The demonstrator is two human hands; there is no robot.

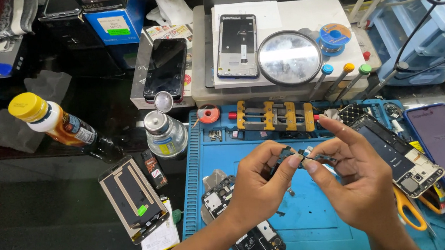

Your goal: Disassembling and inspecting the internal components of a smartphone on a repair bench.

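Head view: my left hand and right hand both have their grip pinched on a small dark phone part, held above the blue mat. I judge this a mid-disassembly step; separating it needs fine fingertip force. Opened phones crowd the right, leaving room centre-mat.

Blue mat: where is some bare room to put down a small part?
The blue mat is bare below the left hand and right hand, between the circuit board and the scissors. Its top edge, near the yellow clamp, is crowded.
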